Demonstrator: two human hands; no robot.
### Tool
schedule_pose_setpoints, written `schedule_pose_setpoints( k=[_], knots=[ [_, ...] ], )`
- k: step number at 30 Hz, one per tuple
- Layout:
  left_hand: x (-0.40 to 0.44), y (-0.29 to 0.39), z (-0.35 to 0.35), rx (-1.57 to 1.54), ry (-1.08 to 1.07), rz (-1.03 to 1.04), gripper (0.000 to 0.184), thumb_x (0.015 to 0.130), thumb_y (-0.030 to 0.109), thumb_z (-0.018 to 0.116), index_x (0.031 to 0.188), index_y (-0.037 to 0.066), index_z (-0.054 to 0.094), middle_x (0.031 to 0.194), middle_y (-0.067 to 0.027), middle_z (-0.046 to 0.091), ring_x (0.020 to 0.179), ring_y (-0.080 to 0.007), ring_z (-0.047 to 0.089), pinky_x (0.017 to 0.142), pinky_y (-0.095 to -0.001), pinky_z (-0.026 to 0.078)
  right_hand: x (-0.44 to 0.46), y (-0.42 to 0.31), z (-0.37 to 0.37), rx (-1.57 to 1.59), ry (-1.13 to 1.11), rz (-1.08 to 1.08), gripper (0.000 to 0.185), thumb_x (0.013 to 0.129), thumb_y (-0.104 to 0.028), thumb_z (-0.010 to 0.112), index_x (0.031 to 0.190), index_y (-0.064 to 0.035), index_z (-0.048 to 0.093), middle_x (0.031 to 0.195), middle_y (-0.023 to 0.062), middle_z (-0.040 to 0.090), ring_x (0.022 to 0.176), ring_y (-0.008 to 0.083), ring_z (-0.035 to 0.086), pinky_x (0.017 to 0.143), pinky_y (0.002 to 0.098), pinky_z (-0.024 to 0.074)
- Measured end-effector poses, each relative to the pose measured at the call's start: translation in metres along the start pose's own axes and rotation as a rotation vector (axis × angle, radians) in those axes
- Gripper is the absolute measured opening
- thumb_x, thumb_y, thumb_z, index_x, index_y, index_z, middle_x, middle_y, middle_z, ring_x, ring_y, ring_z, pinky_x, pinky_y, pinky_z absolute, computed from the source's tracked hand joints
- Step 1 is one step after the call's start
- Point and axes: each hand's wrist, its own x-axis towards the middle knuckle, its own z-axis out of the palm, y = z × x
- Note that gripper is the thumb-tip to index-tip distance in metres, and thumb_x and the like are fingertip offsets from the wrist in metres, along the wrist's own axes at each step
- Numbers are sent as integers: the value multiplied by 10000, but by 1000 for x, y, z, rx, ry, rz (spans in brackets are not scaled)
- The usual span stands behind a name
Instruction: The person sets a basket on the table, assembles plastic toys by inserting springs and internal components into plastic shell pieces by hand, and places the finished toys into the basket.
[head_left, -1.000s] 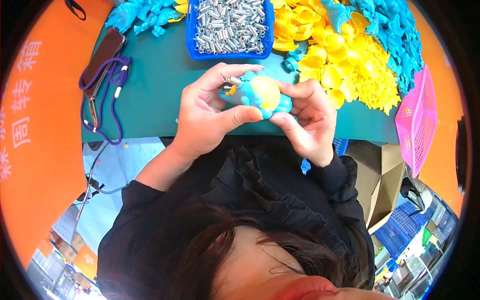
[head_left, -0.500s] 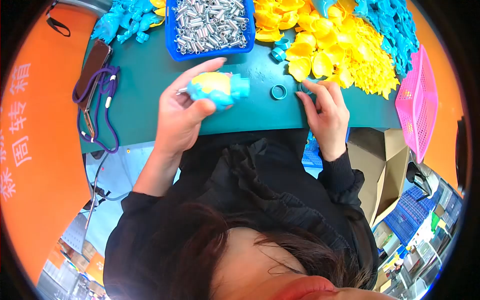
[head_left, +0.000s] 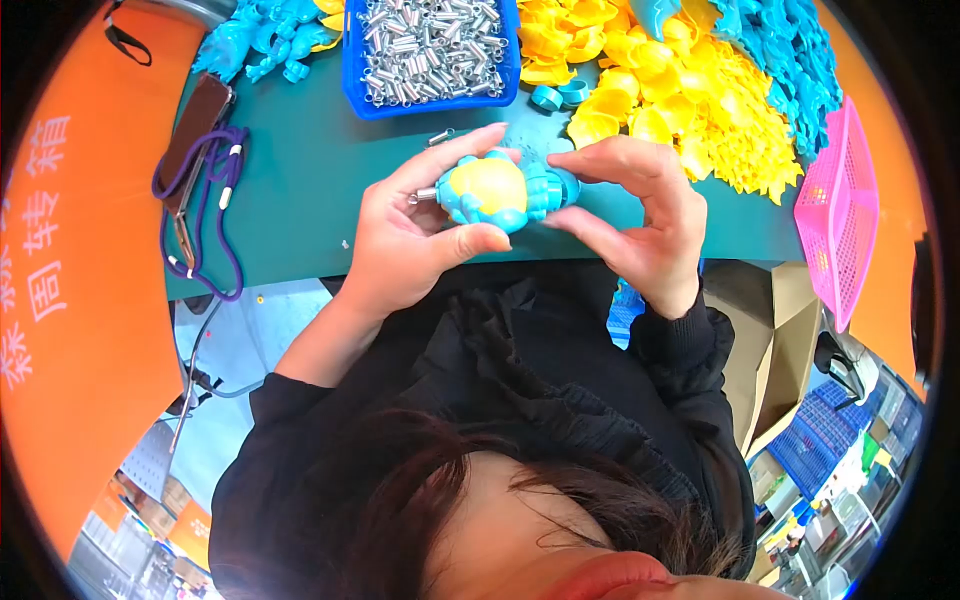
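My left hand (head_left: 405,235) is closed around a rounded blue toy figure with a yellow front (head_left: 490,188). From the toy's left end sticks a metal spring (head_left: 425,195). At its other end, a blue plastic ring (head_left: 568,187) sits between the thumb and fingers of my right hand (head_left: 655,215). Whether the ring is fully around the toy's end cannot be made out. One loose spring (head_left: 441,136) lies on the green table (head_left: 290,200) just beyond my left fingers.
A blue bin of springs (head_left: 432,108) stands at the back. Two blue rings (head_left: 560,95) lie beside piled yellow parts (head_left: 650,90); blue parts (head_left: 785,60) are heaped behind. A phone with a purple cord (head_left: 200,120) lies left, a pink basket (head_left: 838,215) stands right.
My left hand has brought the toy to the right, and my right hand has come left to meet it with a ring. The view has shifted slightly.
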Motion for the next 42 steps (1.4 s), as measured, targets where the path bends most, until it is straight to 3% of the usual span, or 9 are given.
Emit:
schedule_pose_setpoints(
  k=[4,13,19,22,25,33,35,38,42],
  knots=[
    [-3,7,5,14,39,-46,862,664,298,852,1324,-68,435,1220,-232,571,1144,-272,569,1004,-390,436,-5,7,2,252,-36,64,373,674,4,809,997,8,622,1002,105,650,939,201,646,833,310,538],
    [-3,7,13,-74,45,-117,858,677,319,841,1327,-65,434,1231,-226,563,1148,-274,564,1014,-390,426,-3,7,4,254,29,16,290,609,-8,848,849,-25,686,859,80,655,842,175,623,763,293,490],
    [-4,-3,11,-189,13,-102,710,761,112,781,1356,-37,424,1240,-174,577,1116,-189,569,992,-330,437,-4,10,9,341,30,103,302,614,-3,844,872,-14,688,865,76,649,813,161,618,752,275,489],
    [0,1,12,-144,47,-134,881,688,313,836,1353,-69,403,1240,-231,560,1143,-262,569,1004,-378,434,-3,3,12,469,63,196,306,633,16,828,902,-3,683,874,79,646,817,160,614,752,272,487],
    [5,9,13,-212,75,-114,916,675,275,850,1375,-71,371,1254,-239,550,1167,-260,554,1004,-375,430,-3,-2,12,441,87,181,301,653,42,806,922,8,676,904,90,646,839,165,613,769,272,489],
    [24,34,7,498,-118,253,956,673,109,821,1442,-33,272,1343,-173,514,1275,-240,464,1008,-336,408,-4,11,-5,546,233,211,214,804,55,673,995,-4,595,1009,103,625,886,146,599,780,244,486],
    [38,55,-20,807,-4,461,697,791,155,736,1365,-54,401,1177,-150,632,1156,-202,563,984,-324,431,-1,14,-41,326,467,77,174,851,4,640,1014,-8,580,991,100,621,863,138,597,759,240,486],
    [72,84,-59,659,431,322,447,777,224,747,1167,42,627,1321,-88,543,1140,-237,564,954,-323,449,-3,20,-131,-10,871,-3,166,924,-83,570,1069,-5,548,976,105,614,811,137,606,702,235,491],
    [109,74,-138,1606,447,415,342,825,220,690,1131,77,642,1122,-91,644,1027,-227,611,897,-342,468,-18,22,-193,-265,1032,5,214,955,-120,533,1102,34,517,966,125,621,835,181,636,725,270,526]
  ],
)
